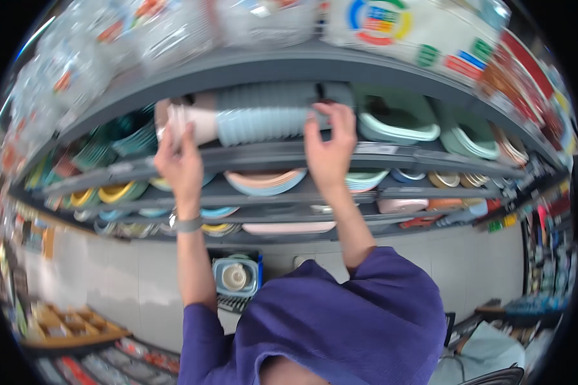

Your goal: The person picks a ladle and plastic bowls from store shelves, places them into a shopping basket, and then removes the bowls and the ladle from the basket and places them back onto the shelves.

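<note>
A long stack of nested light-blue containers [263,115] lies on its side on the upper shelf, with a pale pink container [202,119] at its left end. My left hand [180,154] is at the pink end, its fingers bent around the near edge. At the right end of the blue stack is my right hand [331,138], thumb and fingers curved against it. Both hands seem to hold the stack between them, though motion blurs the fingertips.
Green basins [401,131] sit right of the stack, teal baskets [135,141] to its left. Plastic-wrapped goods [173,32] fill the shelf above. Pink and blue bowls [265,183] are below. A basket holding a blue basin [218,273] stands on the floor.
</note>
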Demonstrator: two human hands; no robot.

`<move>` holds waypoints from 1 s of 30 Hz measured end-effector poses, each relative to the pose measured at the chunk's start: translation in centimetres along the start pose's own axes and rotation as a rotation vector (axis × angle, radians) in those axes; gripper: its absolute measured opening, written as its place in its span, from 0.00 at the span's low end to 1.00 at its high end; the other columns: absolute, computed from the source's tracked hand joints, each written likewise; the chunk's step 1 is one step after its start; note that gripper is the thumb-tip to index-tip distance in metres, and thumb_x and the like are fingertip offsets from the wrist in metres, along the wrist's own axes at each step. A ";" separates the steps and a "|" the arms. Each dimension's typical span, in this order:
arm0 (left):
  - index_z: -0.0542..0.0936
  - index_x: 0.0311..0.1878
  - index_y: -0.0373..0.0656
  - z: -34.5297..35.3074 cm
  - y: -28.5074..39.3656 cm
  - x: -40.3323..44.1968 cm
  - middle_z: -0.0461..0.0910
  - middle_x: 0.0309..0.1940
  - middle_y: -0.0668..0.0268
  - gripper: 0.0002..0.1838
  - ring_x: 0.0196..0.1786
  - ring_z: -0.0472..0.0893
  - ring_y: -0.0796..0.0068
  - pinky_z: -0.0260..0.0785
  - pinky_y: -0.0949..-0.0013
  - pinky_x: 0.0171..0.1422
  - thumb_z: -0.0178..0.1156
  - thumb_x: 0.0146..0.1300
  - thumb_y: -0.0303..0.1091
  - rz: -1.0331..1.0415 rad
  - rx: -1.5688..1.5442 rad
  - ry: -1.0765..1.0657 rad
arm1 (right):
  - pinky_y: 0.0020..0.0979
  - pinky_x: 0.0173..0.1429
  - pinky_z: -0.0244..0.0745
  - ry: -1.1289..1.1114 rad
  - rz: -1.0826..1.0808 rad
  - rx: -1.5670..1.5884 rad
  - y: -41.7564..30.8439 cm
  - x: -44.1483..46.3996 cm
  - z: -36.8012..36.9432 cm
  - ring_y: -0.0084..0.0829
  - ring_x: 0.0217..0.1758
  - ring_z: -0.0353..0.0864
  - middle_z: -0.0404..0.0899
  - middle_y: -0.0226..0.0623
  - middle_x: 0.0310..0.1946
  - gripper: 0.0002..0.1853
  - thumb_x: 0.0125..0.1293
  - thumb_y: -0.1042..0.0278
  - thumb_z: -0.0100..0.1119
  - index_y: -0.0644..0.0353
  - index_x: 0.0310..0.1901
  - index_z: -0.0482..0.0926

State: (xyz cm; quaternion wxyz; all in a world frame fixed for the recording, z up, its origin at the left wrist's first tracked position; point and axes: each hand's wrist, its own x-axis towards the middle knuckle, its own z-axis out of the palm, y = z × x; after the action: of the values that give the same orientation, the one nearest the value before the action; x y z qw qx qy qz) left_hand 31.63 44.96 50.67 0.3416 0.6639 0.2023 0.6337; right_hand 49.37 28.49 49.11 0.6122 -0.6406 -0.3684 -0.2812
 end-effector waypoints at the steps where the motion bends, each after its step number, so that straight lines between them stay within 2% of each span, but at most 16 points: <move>1: 0.79 0.56 0.28 0.1 -0.7 0.2 0.83 0.45 0.62 0.16 0.46 0.78 0.79 0.71 0.75 0.53 0.62 0.70 0.29 0.056 0.070 -0.023 | 0.45 0.56 0.69 0.030 -0.003 -0.057 0.0 0.3 -0.1 0.48 0.50 0.72 0.74 0.46 0.45 0.11 0.60 0.75 0.63 0.65 0.44 0.79; 3: 0.77 0.58 0.29 0.7 -0.6 0.0 0.82 0.48 0.62 0.17 0.48 0.78 0.79 0.71 0.75 0.55 0.60 0.72 0.30 -0.034 -0.112 -0.036 | 0.48 0.60 0.65 0.072 -0.029 -0.115 0.4 0.9 -0.3 0.50 0.54 0.68 0.71 0.50 0.47 0.13 0.61 0.74 0.63 0.68 0.46 0.77; 4: 0.76 0.59 0.30 0.5 -1.1 -0.1 0.82 0.50 0.61 0.17 0.50 0.78 0.78 0.70 0.74 0.56 0.60 0.72 0.31 -0.052 -0.122 -0.066 | 0.49 0.60 0.64 0.036 -0.028 -0.172 0.7 1.2 -0.5 0.53 0.55 0.67 0.68 0.55 0.50 0.17 0.62 0.71 0.63 0.72 0.50 0.74; 5: 0.75 0.60 0.30 0.5 -1.8 -0.1 0.81 0.51 0.61 0.18 0.51 0.78 0.78 0.70 0.74 0.57 0.59 0.73 0.32 -0.068 -0.128 -0.092 | 0.49 0.60 0.64 0.047 -0.030 -0.187 0.8 1.4 -0.6 0.53 0.55 0.67 0.68 0.55 0.50 0.17 0.62 0.71 0.63 0.72 0.50 0.74; 8: 0.73 0.61 0.32 0.9 -3.5 -0.4 0.81 0.52 0.61 0.19 0.53 0.79 0.77 0.69 0.72 0.60 0.59 0.73 0.32 -0.158 -0.305 -0.119 | 0.51 0.63 0.62 -0.056 0.070 -0.230 1.3 1.7 -0.8 0.58 0.57 0.65 0.63 0.63 0.54 0.25 0.65 0.67 0.62 0.78 0.56 0.69; 11: 0.73 0.62 0.34 1.1 -4.5 -0.4 0.80 0.54 0.61 0.19 0.56 0.78 0.76 0.67 0.71 0.63 0.60 0.73 0.32 -0.229 -0.394 -0.129 | 0.52 0.64 0.61 -0.040 0.010 -0.231 2.0 1.6 -0.5 0.59 0.59 0.64 0.63 0.66 0.57 0.27 0.66 0.64 0.62 0.79 0.57 0.69; 16: 0.73 0.62 0.35 1.1 -5.8 0.2 0.79 0.56 0.63 0.20 0.58 0.76 0.75 0.64 0.69 0.66 0.53 0.76 0.41 -0.336 -0.502 -0.198 | 0.53 0.64 0.61 -0.064 -0.056 -0.334 2.3 1.2 0.0 0.60 0.59 0.64 0.62 0.70 0.60 0.28 0.67 0.59 0.62 0.77 0.59 0.69; 19: 0.74 0.61 0.37 1.5 -5.7 0.8 0.79 0.53 0.65 0.21 0.56 0.77 0.75 0.64 0.68 0.65 0.50 0.78 0.45 -0.455 -0.459 -0.101 | 0.53 0.63 0.61 -0.077 -0.075 -0.401 2.1 0.7 0.3 0.60 0.57 0.65 0.63 0.70 0.59 0.28 0.67 0.56 0.61 0.75 0.58 0.71; 20: 0.76 0.59 0.37 1.4 -5.3 0.7 0.79 0.52 0.65 0.21 0.54 0.76 0.75 0.64 0.69 0.63 0.49 0.78 0.46 -0.483 -0.417 -0.179 | 0.53 0.62 0.61 -0.091 -0.061 -0.439 2.1 0.5 0.4 0.60 0.56 0.65 0.64 0.69 0.57 0.28 0.67 0.55 0.61 0.74 0.57 0.72; 21: 0.78 0.56 0.38 1.9 -4.6 0.5 0.79 0.48 0.67 0.20 0.49 0.75 0.80 0.66 0.74 0.57 0.50 0.78 0.46 -0.396 -0.272 -0.206 | 0.53 0.62 0.61 -0.108 -0.063 -0.422 1.8 0.4 0.4 0.60 0.56 0.65 0.64 0.69 0.57 0.28 0.67 0.55 0.61 0.74 0.57 0.72; 23: 0.79 0.51 0.38 3.0 -4.7 0.3 0.78 0.40 0.73 0.17 0.40 0.72 0.86 0.65 0.78 0.46 0.52 0.78 0.44 -0.271 -0.198 -0.251 | 0.53 0.59 0.63 -0.089 -0.044 -0.491 0.9 0.5 0.2 0.58 0.53 0.66 0.66 0.60 0.46 0.28 0.67 0.53 0.63 0.73 0.54 0.74; 25: 0.79 0.48 0.39 3.5 -5.4 0.3 0.75 0.32 0.79 0.15 0.34 0.68 0.90 0.62 0.79 0.37 0.51 0.78 0.42 -0.299 -0.223 -0.197 | 0.54 0.58 0.63 -0.119 -0.065 -0.477 0.7 0.3 0.1 0.57 0.51 0.66 0.67 0.60 0.45 0.28 0.67 0.52 0.62 0.73 0.54 0.74; 27: 0.78 0.45 0.38 3.2 -6.3 0.6 0.73 0.30 0.80 0.16 0.32 0.66 0.90 0.59 0.78 0.33 0.53 0.77 0.43 -0.313 -0.249 -0.217 | 0.54 0.59 0.63 -0.100 -0.134 -0.622 0.7 0.0 0.2 0.59 0.53 0.66 0.67 0.62 0.47 0.28 0.67 0.51 0.62 0.72 0.54 0.74; 29: 0.77 0.45 0.36 1.9 -6.8 1.1 0.77 0.28 0.72 0.18 0.30 0.73 0.79 0.66 0.69 0.35 0.53 0.76 0.45 -0.274 -0.048 -0.345 | 0.55 0.59 0.63 -0.194 -0.078 -0.604 0.8 0.1 0.0 0.60 0.54 0.65 0.65 0.65 0.49 0.31 0.67 0.49 0.61 0.74 0.56 0.72; 30: 0.76 0.45 0.35 1.4 -5.8 0.9 0.79 0.29 0.64 0.18 0.32 0.76 0.67 0.68 0.63 0.39 0.53 0.75 0.45 -0.243 0.150 -0.320 | 0.56 0.61 0.62 -0.205 -0.087 -0.556 0.8 0.0 -0.3 0.61 0.57 0.64 0.65 0.66 0.50 0.31 0.68 0.49 0.61 0.74 0.56 0.72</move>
State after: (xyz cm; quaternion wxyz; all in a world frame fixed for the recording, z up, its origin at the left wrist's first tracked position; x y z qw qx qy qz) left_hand 34.09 49.30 47.20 0.3929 0.7504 0.2705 0.4575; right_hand 50.06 28.17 48.68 0.3602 -0.7923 -0.3646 -0.3310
